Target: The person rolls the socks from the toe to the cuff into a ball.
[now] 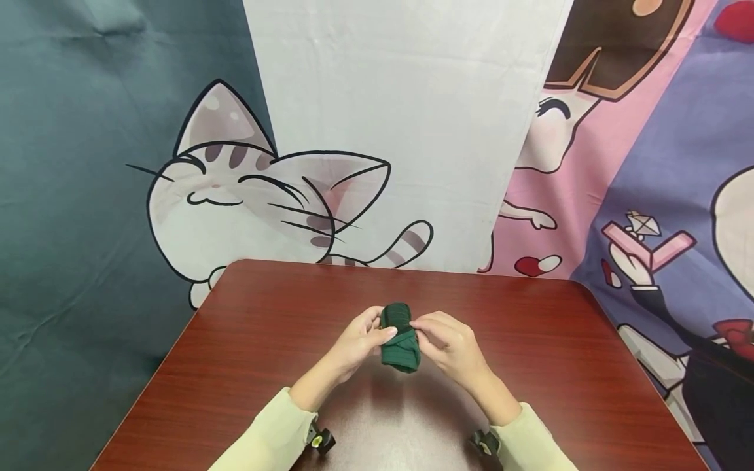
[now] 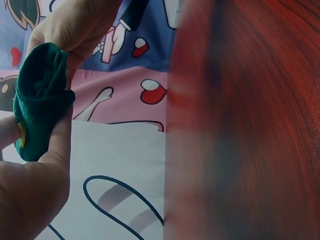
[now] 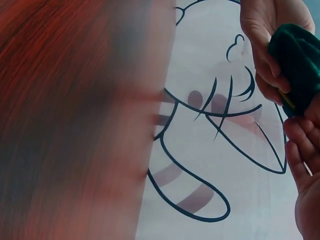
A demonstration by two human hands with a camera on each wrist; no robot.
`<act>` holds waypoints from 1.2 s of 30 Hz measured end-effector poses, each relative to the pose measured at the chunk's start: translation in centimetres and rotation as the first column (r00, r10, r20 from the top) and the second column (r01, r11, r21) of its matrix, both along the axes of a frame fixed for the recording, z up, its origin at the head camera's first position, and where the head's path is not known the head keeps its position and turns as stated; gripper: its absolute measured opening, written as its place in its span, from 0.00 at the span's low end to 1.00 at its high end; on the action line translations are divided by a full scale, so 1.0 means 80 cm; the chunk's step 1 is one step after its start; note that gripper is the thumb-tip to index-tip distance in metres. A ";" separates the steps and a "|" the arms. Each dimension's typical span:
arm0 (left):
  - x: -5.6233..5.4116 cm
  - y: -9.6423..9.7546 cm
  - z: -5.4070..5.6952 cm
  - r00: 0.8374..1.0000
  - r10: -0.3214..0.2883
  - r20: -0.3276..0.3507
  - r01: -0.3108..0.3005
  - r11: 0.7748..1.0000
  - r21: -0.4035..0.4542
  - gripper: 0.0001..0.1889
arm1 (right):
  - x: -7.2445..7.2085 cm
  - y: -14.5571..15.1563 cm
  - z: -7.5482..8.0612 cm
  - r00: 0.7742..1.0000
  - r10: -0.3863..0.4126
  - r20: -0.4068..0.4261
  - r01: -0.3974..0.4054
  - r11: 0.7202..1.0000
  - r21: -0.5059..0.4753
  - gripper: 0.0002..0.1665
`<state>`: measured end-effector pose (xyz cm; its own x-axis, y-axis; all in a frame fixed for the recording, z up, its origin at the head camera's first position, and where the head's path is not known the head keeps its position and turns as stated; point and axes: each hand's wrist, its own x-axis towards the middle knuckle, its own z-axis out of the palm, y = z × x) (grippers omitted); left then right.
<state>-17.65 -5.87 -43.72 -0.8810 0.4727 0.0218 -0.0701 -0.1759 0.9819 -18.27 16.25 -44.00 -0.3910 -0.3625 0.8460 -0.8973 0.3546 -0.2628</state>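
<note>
A rolled-up green sock [image 1: 400, 353] with a dark ribbed band is held up over the table between the two hands. My left hand [image 1: 357, 341] grips it from the left, thumb across its front. From the right, my right hand [image 1: 455, 345] pinches its edge at the dark band with thumb and fingertips. In the left wrist view the sock [image 2: 42, 110] shows an open end with folded fabric tucked inside, and a small yellow strip beside a finger. Seen from the right wrist, the sock [image 3: 297, 65] is partly hidden by both hands.
A reddish-brown wooden table [image 1: 235, 392] lies beneath the hands, its far edge against a hanging cloth backdrop [image 1: 412, 98] printed with a cartoon cat and figures. Small dark devices [image 1: 321, 439] are strapped at both wrists, by the pale sleeves [image 1: 268, 432].
</note>
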 end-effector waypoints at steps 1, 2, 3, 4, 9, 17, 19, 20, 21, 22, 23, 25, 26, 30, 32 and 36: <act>0.000 0.001 0.000 1.000 0.004 -0.002 -0.004 1.000 -0.003 0.23 | 0.000 -0.001 0.000 1.000 -0.019 0.010 0.019 1.000 0.001 0.16; 0.000 0.001 -0.001 1.000 0.009 -0.004 -0.009 1.000 -0.007 0.23 | 0.001 -0.001 0.000 0.999 -0.031 0.023 0.031 1.000 -0.002 0.15; 0.000 0.002 -0.001 1.000 0.014 -0.005 -0.014 1.000 -0.010 0.23 | 0.001 -0.002 -0.001 0.998 -0.045 0.041 0.045 0.999 -0.003 0.14; -0.001 0.002 -0.002 1.000 0.017 -0.005 -0.017 1.000 -0.011 0.23 | 0.002 -0.002 -0.001 0.997 -0.058 0.060 0.058 0.998 -0.004 0.13; -0.002 0.003 -0.005 1.000 0.015 0.002 -0.015 1.000 -0.014 0.22 | 0.006 -0.006 -0.004 0.977 -0.131 0.170 0.139 0.990 -0.036 0.13; -0.002 0.007 -0.003 0.999 0.013 0.049 -0.015 0.999 0.040 0.21 | 0.005 -0.011 -0.006 0.951 -0.122 0.285 0.168 0.975 -0.143 0.13; -0.001 0.009 -0.001 0.997 0.033 0.072 -0.038 0.997 0.069 0.21 | 0.003 -0.009 -0.007 0.937 0.012 0.349 0.066 0.976 -0.209 0.14; -0.001 0.010 0.000 0.996 0.040 0.085 -0.047 0.996 0.079 0.22 | 0.002 -0.008 -0.008 0.919 0.091 0.384 0.006 0.969 -0.245 0.14; -0.001 0.010 0.001 0.994 0.048 0.097 -0.056 0.995 0.086 0.21 | 0.002 -0.007 -0.008 0.896 0.165 0.413 -0.050 0.960 -0.276 0.15; -0.001 0.010 0.002 0.993 0.054 0.105 -0.063 0.994 0.089 0.21 | 0.001 -0.005 -0.009 0.866 0.234 0.442 -0.102 0.948 -0.301 0.16; -0.001 0.010 0.003 0.992 0.062 0.112 -0.072 0.994 0.088 0.21 | 0.001 -0.003 -0.011 0.835 0.288 0.469 -0.146 0.937 -0.316 0.17; -0.001 0.010 0.004 0.991 0.077 0.106 -0.086 0.993 0.085 0.22 | 0.002 0.001 -0.012 0.787 0.337 0.516 -0.202 0.932 -0.302 0.17; -0.002 0.010 0.004 0.990 0.088 0.110 -0.097 0.992 0.081 0.21 | 0.002 0.003 -0.013 0.769 0.349 0.536 -0.224 0.932 -0.286 0.17; -0.005 0.012 0.004 0.984 0.138 0.116 -0.147 0.987 0.065 0.22 | 0.005 0.007 -0.012 0.739 0.339 0.582 -0.288 0.940 -0.182 0.17; -0.007 0.014 0.004 0.975 0.173 0.143 -0.183 0.981 0.061 0.22 | 0.007 0.007 -0.010 0.756 0.310 0.576 -0.298 0.947 -0.119 0.16; -0.008 0.018 0.006 0.961 0.216 0.174 -0.229 0.971 0.061 0.21 | 0.013 0.004 -0.012 0.812 0.207 0.546 -0.238 0.971 -0.015 0.13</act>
<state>-18.25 -4.47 -43.27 -0.9582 0.2671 -0.1027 -0.1798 -0.2830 0.9421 -17.21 16.57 -44.94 -0.6823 -0.5329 0.5005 -0.6727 0.1895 -0.7153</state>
